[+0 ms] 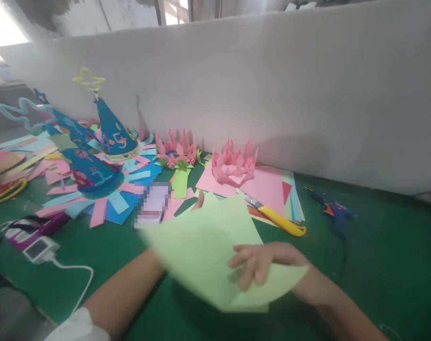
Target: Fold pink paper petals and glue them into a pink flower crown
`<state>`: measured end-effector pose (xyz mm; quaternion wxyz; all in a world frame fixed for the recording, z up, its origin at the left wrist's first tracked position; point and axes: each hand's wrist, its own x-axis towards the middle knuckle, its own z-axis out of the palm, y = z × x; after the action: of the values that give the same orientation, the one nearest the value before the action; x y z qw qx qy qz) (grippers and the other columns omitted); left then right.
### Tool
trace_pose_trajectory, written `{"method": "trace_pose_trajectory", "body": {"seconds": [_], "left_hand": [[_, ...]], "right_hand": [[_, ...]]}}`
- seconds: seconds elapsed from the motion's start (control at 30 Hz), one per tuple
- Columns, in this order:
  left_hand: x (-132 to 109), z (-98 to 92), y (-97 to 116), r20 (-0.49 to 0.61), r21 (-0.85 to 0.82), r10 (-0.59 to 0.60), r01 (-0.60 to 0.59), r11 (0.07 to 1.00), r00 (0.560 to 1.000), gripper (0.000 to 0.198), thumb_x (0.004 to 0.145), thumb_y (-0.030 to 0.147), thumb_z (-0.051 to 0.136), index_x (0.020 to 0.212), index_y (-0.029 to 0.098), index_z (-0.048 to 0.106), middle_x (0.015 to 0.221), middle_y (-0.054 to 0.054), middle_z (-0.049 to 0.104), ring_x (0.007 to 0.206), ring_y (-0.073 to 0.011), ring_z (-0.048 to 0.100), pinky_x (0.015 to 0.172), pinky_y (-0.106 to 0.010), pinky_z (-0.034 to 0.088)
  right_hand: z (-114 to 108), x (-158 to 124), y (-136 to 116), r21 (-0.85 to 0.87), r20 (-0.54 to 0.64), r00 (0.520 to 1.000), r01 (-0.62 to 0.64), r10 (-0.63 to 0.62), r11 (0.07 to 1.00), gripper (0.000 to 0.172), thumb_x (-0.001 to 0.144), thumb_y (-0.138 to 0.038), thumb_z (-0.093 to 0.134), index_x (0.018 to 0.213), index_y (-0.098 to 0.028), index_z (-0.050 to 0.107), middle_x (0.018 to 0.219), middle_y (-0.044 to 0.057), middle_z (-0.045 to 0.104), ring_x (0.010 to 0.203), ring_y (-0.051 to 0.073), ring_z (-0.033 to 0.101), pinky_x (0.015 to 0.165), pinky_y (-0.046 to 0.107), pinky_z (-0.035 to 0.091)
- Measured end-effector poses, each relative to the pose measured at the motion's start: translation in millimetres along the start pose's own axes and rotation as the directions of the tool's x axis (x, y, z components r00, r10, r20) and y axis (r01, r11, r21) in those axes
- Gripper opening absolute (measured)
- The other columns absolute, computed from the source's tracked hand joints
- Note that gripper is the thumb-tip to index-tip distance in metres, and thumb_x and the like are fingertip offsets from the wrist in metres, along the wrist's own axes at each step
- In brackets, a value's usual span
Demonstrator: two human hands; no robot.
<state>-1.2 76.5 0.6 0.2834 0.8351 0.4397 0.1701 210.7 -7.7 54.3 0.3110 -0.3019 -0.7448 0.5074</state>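
Observation:
A light green sheet of paper [201,241] is held tilted above the table, its lower edge curving and blurred. My left hand [198,200] is mostly hidden behind the sheet; only a finger shows at its upper edge, closed on the paper. From the right, my right hand [256,263] grips the sheet, its fingers over the front face and its thumb out of sight. Just past the paper lies a yellow-handled utility knife [279,220] with its blade out, resting across a stack of coloured paper [268,184].
Two pink paper crowns [233,163] [176,149] stand near a white panel [272,85]. Blue party hats [116,130] and paper strips crowd the left. A phone [153,206], a white cabled device [40,249], yellow-handled scissors [10,190] and a blue glue gun [329,203] lie on the green table [378,246].

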Motion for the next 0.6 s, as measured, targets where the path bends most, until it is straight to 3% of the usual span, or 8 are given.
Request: {"method": "trace_pose_trajectory", "body": {"seconds": [0.03,0.07,0.13,0.2,0.3,0.43,0.5,0.6], "left_hand": [[-0.4,-2.7,-2.2,-0.01,0.008,0.019,-0.019,1.0,1.0,0.075,0.091,0.05,0.01,0.087,0.004,0.069,0.073,-0.009,0.071,0.069,-0.0165,0.066,0.044,-0.02,0.046],[-1.1,-5.8,-4.6,0.007,-0.148,0.034,-0.033,0.988,0.999,0.075,0.091,0.051,0.012,0.095,0.001,0.067,0.08,-0.011,0.071,0.071,-0.0167,0.067,0.049,-0.02,0.047],[-3.4,-12.9,-10.0,0.107,-0.629,0.086,0.0,0.778,0.99,0.063,0.091,0.052,0.023,0.115,0.006,0.058,0.1,-0.015,0.068,0.083,-0.0185,0.067,0.065,-0.023,0.05],[-6.5,-20.9,-15.9,0.234,-0.866,0.164,0.129,0.483,0.958,0.059,0.084,0.05,0.048,0.132,0.017,0.042,0.119,-0.017,0.059,0.098,-0.024,0.064,0.075,-0.03,0.05],[-11.1,-31.6,-23.7,0.366,-0.893,0.185,0.288,0.347,0.912,0.075,0.071,0.034,0.07,0.135,0.027,0.033,0.13,-0.017,0.051,0.105,-0.0281,0.06,0.077,-0.031,0.048],[-14.7,-36.2,-27.8,0.346,-0.853,0.093,0.271,0.446,0.934,0.064,0.075,0.034,0.065,0.132,0.025,0.037,0.129,-0.016,0.05,0.1,-0.0228,0.06,0.075,-0.03,0.047],[-15.8,-33.2,-26.3,0.279,-0.744,-0.017,0.228,0.629,0.96,0.06,0.073,0.036,0.067,0.126,0.022,0.044,0.121,-0.014,0.056,0.092,-0.0197,0.061,0.072,-0.029,0.047],[-18.0,-23.8,-20.7,0.136,-0.386,-0.165,0.205,0.899,0.977,0.048,0.067,0.038,0.07,0.109,0.018,0.058,0.095,-0.008,0.064,0.076,-0.0169,0.058,0.066,-0.029,0.044]], "right_hand": [[3.5,1.3,-7.6,0.08,0.132,0.991,0.015,-0.025,0.997,0.043,0.089,-0.051,0.036,0.076,-0.022,0.065,0.08,0.007,0.073,0.093,0.019,0.064,0.096,0.043,0.039],[6.6,2.7,-14.4,0.117,0.222,0.974,0.026,-0.052,0.993,0.043,0.093,-0.045,0.033,0.079,-0.021,0.066,0.085,0.007,0.073,0.096,0.017,0.062,0.099,0.042,0.035],[10.4,4.8,-23.3,0.088,0.295,0.953,0.035,-0.059,0.996,0.041,0.095,-0.037,0.031,0.083,-0.022,0.067,0.088,0.006,0.072,0.096,0.015,0.062,0.1,0.038,0.033],[10.0,5.3,-23.1,0.003,0.239,0.97,0.038,-0.037,0.999,0.032,0.093,-0.033,0.038,0.086,-0.021,0.067,0.087,0.006,0.07,0.089,0.015,0.062,0.092,0.034,0.041],[3.3,3.6,-8.8,-0.112,0.014,1.0,-0.009,0.011,0.994,0.026,0.09,-0.032,0.044,0.082,-0.019,0.064,0.084,0.006,0.065,0.082,0.016,0.059,0.076,0.028,0.047],[-3.6,1.6,18.6,-0.188,-0.235,0.968,-0.134,0.088,0.973,0.022,0.088,-0.034,0.045,0.085,-0.021,0.062,0.089,0.005,0.063,0.085,0.018,0.059,0.077,0.029,0.048],[-2.4,2.7,30.6,-0.144,-0.384,0.915,-0.189,0.121,0.971,0.021,0.087,-0.037,0.047,0.096,-0.022,0.059,0.094,0.005,0.063,0.087,0.018,0.059,0.075,0.028,0.049],[3.0,8.2,44.1,-0.058,-0.482,0.853,-0.257,0.198,0.965,0.029,0.087,-0.039,0.047,0.112,-0.024,0.051,0.082,0.002,0.062,0.074,0.016,0.06,0.064,0.025,0.05]]}}
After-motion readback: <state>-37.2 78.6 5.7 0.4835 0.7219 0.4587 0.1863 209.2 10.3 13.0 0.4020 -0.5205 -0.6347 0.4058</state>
